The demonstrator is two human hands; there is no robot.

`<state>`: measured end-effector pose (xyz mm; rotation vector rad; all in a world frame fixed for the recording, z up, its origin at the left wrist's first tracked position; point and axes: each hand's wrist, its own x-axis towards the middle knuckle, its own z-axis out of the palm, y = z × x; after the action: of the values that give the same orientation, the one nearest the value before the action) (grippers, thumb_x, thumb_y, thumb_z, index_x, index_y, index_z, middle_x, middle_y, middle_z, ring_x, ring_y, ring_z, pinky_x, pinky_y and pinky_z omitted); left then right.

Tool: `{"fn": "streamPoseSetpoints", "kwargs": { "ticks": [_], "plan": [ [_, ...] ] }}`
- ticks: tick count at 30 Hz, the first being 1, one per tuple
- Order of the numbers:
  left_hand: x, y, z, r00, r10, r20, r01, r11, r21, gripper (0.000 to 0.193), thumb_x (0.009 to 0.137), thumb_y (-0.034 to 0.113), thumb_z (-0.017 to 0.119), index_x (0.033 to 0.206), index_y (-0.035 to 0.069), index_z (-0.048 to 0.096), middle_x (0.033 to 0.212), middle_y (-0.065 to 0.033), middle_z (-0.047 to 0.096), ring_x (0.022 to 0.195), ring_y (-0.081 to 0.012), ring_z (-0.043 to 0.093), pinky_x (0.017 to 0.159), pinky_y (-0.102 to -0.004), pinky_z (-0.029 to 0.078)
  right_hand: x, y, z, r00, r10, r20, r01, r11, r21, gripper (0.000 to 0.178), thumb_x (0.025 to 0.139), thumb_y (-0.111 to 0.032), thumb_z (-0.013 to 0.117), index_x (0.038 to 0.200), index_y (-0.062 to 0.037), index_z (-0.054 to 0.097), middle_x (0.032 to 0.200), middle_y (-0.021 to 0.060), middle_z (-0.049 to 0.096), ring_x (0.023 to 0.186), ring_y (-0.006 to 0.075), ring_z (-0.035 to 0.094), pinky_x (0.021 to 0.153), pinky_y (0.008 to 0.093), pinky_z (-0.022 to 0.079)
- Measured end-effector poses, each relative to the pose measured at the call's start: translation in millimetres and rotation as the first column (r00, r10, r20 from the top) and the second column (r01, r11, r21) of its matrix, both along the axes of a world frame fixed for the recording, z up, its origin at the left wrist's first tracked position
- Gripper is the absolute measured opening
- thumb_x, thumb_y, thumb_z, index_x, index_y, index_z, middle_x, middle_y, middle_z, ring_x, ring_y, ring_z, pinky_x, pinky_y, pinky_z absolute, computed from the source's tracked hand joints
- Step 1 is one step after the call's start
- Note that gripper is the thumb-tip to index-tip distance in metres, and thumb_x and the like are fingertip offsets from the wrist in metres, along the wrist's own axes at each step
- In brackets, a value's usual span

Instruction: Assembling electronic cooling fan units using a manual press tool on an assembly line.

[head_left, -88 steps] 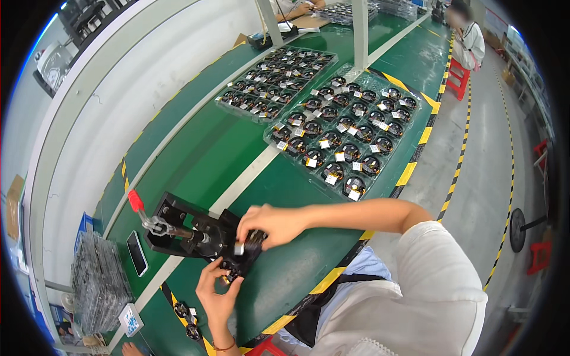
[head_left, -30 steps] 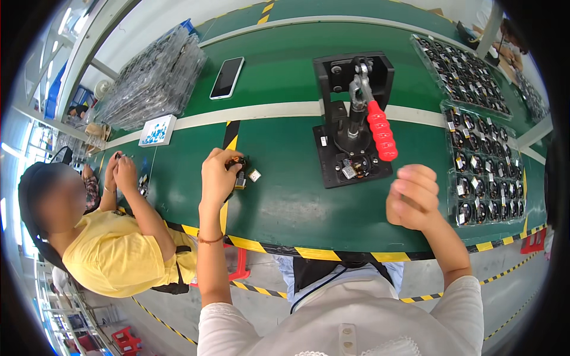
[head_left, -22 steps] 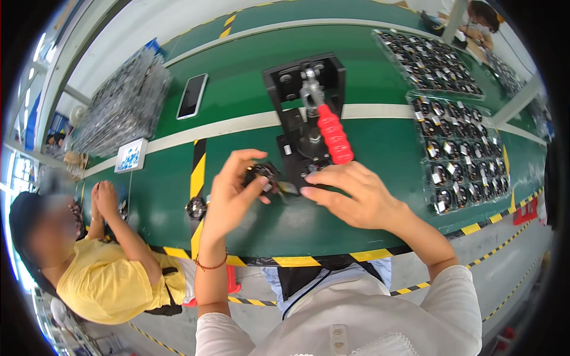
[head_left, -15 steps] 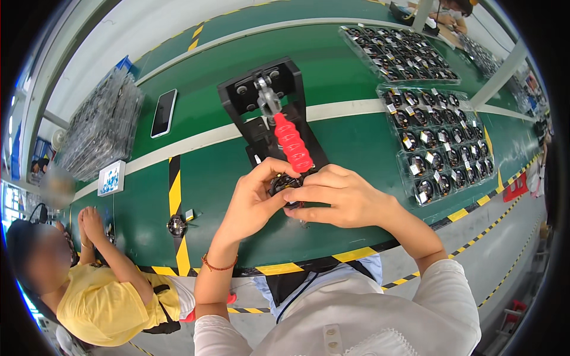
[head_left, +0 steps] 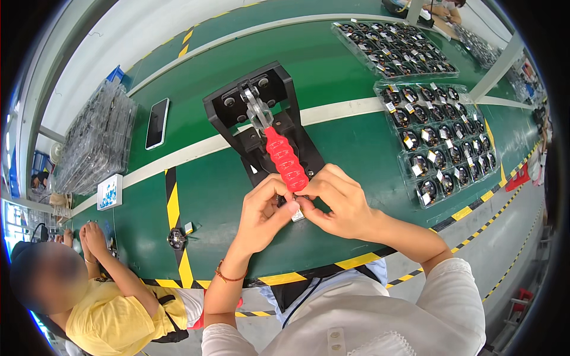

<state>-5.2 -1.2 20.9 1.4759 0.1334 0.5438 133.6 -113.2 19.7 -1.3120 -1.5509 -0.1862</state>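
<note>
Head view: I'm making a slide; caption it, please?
Left hand and right hand meet at a small white-labelled part, near the ribbed red handle of a black clamp.

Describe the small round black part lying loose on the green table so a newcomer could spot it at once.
On the long green tabletop, find the black-and-yellow striped tape left of the person's left hand. The small round black part lies on it, a white-topped piece at its upper right. Unlike similar parts in clear plastic trays, it lies outside them.
</note>
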Motion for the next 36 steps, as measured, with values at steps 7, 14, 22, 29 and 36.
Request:
{"fn": "streamPoseSetpoints", "kwargs": {
  "ticks": [7, 14, 22, 29, 36],
  "plan": [
    [-6.8, 9.4, -1.6, 0.999, 0.033, -0.038, -0.031, 0.998, 0.059, 0.002, 0.089, -0.001, 0.055, 0.087, -0.001, 0.055, 0.102, -0.0073, 0.056, 0.082, -0.0090, 0.049, 0.070, -0.0234, 0.041, 4.3, 1.1, 3.4, 0.997, 0.073, 0.020, -0.072, 0.997, -0.017, 0.031, 0.065, 0.004, 0.074, 0.092, -0.0041, 0.062, 0.080, 0.0072, 0.060, 0.065, 0.0225, 0.056, 0.058, 0.0313, 0.045],
    [-3.3, 3.4, 3.8, 0.989, 0.106, -0.099, -0.132, 0.938, -0.320, 0.011, 0.096, 0.010, 0.051, 0.100, 0.002, 0.055, 0.102, -0.0052, 0.062, 0.085, -0.0056, 0.059, 0.064, -0.0186, 0.050, -2.5, 2.1, -6.5, 0.998, 0.034, -0.050, -0.033, 0.999, 0.009, 0.027, 0.071, 0.001, 0.074, 0.095, -0.0033, 0.063, 0.084, 0.0086, 0.061, 0.065, 0.0220, 0.059, 0.054, 0.0300, 0.049],
    [-3.1, -0.3, -1.9, 0.976, 0.194, -0.095, -0.211, 0.951, -0.225, 0.016, 0.089, -0.001, 0.057, 0.105, -0.002, 0.059, 0.099, -0.0087, 0.065, 0.086, -0.0084, 0.061, 0.069, -0.0204, 0.051, -10.9, 1.6, -6.2, 0.983, -0.046, -0.178, 0.045, 0.999, -0.011, 0.023, 0.073, 0.004, 0.072, 0.094, 0.0002, 0.061, 0.081, 0.0084, 0.057, 0.059, 0.0136, 0.059, 0.048, 0.0235, 0.047],
    [-0.4, -10.3, -4.0, 0.949, 0.307, -0.070, -0.311, 0.950, -0.042, 0.024, 0.083, -0.006, 0.063, 0.106, -0.005, 0.060, 0.102, -0.0112, 0.067, 0.092, -0.0111, 0.063, 0.074, -0.0200, 0.051, -8.4, 0.4, -9.6, 0.990, -0.058, -0.128, 0.050, 0.996, -0.067, 0.018, 0.072, 0.006, 0.071, 0.087, -0.0001, 0.062, 0.078, 0.0069, 0.054, 0.055, 0.0100, 0.056, 0.043, 0.0219, 0.043],
    [-2.0, -11.5, -5.4, 0.936, 0.334, -0.114, -0.337, 0.941, -0.011, 0.021, 0.082, -0.004, 0.065, 0.103, -0.005, 0.062, 0.095, -0.0085, 0.068, 0.086, -0.0087, 0.063, 0.071, -0.0200, 0.051, -7.9, 1.5, -6.4, 0.996, -0.080, 0.025, 0.081, 0.997, -0.013, 0.023, 0.066, 0.008, 0.072, 0.085, -0.0023, 0.063, 0.073, 0.0045, 0.053, 0.051, 0.0115, 0.051, 0.041, 0.0243, 0.041]
  ]
}}
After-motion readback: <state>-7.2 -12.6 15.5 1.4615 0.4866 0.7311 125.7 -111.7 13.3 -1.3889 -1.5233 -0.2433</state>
